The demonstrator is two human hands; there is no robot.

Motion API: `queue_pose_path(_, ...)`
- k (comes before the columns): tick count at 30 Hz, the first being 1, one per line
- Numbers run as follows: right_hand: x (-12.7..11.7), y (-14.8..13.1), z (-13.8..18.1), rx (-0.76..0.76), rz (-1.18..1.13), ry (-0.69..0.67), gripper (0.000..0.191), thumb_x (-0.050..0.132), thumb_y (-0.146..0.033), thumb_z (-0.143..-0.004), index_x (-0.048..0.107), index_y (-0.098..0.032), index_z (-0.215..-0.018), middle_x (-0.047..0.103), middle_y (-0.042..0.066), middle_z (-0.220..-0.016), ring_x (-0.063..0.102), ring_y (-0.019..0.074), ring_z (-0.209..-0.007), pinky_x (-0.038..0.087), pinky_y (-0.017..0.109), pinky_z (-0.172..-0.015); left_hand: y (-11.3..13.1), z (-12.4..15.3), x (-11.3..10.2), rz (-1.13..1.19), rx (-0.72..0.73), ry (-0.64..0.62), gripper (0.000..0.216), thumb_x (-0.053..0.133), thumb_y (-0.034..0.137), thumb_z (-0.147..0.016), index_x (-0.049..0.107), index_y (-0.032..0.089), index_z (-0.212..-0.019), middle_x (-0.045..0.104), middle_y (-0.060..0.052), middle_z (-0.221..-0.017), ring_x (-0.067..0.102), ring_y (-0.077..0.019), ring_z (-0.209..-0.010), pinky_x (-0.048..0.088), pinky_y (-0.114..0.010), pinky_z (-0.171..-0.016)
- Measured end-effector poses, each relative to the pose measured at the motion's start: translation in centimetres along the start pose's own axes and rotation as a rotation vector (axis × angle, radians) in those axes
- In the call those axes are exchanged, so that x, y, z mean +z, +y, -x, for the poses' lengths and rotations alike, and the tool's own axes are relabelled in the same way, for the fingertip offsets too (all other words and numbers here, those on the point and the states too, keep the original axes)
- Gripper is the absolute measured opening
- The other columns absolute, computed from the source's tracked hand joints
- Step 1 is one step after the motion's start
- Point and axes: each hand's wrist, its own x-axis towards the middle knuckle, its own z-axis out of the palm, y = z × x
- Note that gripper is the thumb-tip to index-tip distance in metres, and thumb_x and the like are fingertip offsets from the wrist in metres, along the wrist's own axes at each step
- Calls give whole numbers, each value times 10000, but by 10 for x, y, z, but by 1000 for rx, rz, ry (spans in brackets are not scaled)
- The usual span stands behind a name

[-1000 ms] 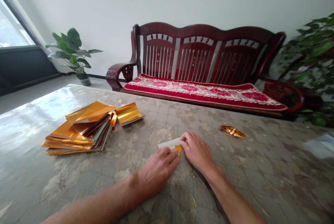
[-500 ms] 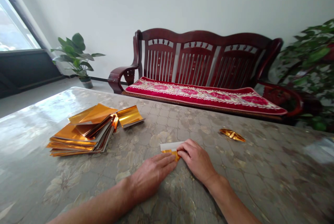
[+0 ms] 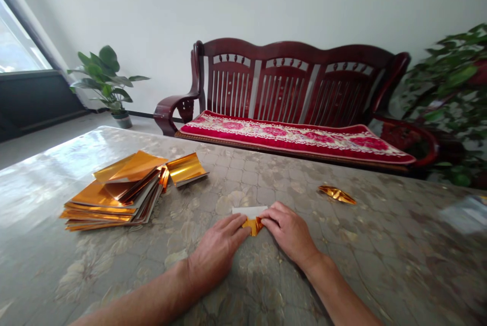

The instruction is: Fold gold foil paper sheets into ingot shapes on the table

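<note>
On the table, a small sheet of gold foil paper (image 3: 249,224) lies partly folded, with its pale backing showing as a strip along the far edge. My left hand (image 3: 218,241) holds its left end, thumb and fingertips closed against the folded gold part. At the right end, my right hand (image 3: 288,228) pinches a corner that is turned up. The fingertips cover both ends of the paper. Farther right lies a finished-looking folded gold foil piece (image 3: 337,194), pointed at both ends and apart from my hands.
A stack of gold foil sheets (image 3: 110,199) stands at the left, with a loose curled gold sheet (image 3: 187,168) beside it. Clear plastic (image 3: 466,214) lies at the right edge. Beyond the patterned table (image 3: 152,265) stand a wooden bench (image 3: 281,87) and potted plants (image 3: 106,80).
My left hand has drawn back a little to the left, uncovering more of the folded gold part. The right hand still pinches the right end. The view has shifted slightly.
</note>
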Motion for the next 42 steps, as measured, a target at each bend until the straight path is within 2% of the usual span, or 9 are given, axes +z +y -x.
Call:
queue_pose_path(5, -3, -5, -1, 34, -2, -19, 148, 570, -295, -904, 717, -287, -889, 650, -10, -895, 623, 163, -899, 419, 259, -729, 5, -3, -3, -11, 25, -17, 445, 439, 84, -930, 469, 203, -1359, 577, -71, -1311, 487, -220, -1261, 414, -391, -1114)
queue_pose_path(9, -5, -7, -2, 43, 14, -43, 140, 565, -273, -898, 701, -273, -862, 649, -8, -901, 616, 162, -906, 407, 258, -721, 16, -12, -12, -73, 14, -106, 554, 472, 109, -917, 363, 245, -1443, 579, -77, -1225, 528, -238, -1122, 487, -410, -1002)
queue_pose_path(14, -2, -10, -3, 57, 29, -33, 52, 620, -278, -867, 659, -266, -835, 644, -23, -892, 602, 162, -912, 389, 256, -727, 25, -17, -11, -154, -23, -149, 536, 512, 110, -874, 424, 252, -1383, 575, -81, -1132, 526, -266, -1033, 510, -434, -914)
queue_pose_path(19, -1, -13, -5, 77, 32, -30, 49, 651, -276, -840, 625, -254, -806, 643, -27, -858, 591, 164, -880, 373, 256, -709, 25, -13, -6, -95, -54, -104, 462, 478, 123, -911, 431, 227, -1360, 559, -71, -1218, 512, -256, -1094, 483, -409, -966)
queue_pose_path(24, 1, -11, -5, 64, 29, -19, 48, 627, -270, -853, 618, -250, -811, 648, -25, -859, 589, 164, -876, 369, 259, -703, 26, -12, -5, -77, -76, -110, 416, 450, 144, -944, 439, 230, -1350, 575, -66, -1203, 525, -251, -1092, 479, -417, -962)
queue_pose_path(32, 3, -12, -7, 104, 39, -3, 56, 624, -283, -846, 624, -252, -799, 663, -22, -848, 600, 167, -861, 366, 260, -673, 27, -14, -10, -65, -104, -112, 375, 494, 118, -901, 535, 257, -1247, 594, -57, -1168, 533, -256, -1101, 481, -430, -955)
queue_pose_path(36, 2, -13, -8, 102, 44, -14, 93, 664, -334, -820, 625, -250, -806, 661, -16, -846, 607, 176, -859, 362, 264, -655, 26, -11, -10, -38, -84, -90, 417, 491, 95, -885, 548, 269, -1259, 575, -56, -1247, 510, -248, -1174, 455, -430, -1019)
queue_pose_path(39, 0, -10, -8, 131, 19, -24, 133, 680, -326, -797, 631, -258, -901, 644, -22, -912, 614, 166, -864, 375, 258, -667, 25, -8, -10, -20, -65, -75, 469, 509, 74, -856, 543, 256, -1288, 568, -58, -1284, 486, -255, -1229, 432, -429, -1061)
queue_pose_path(42, -2, -7, -9, 175, 5, -4, 321, 693, -303, -771, 611, -274, -1080, 608, -5, -1065, 618, 175, -945, 393, 261, -711, 19, -7, -10, 44, -33, -45, 432, 508, 87, -880, 574, 256, -1272, 587, -51, -1275, 501, -238, -1232, 428, -397, -1070)
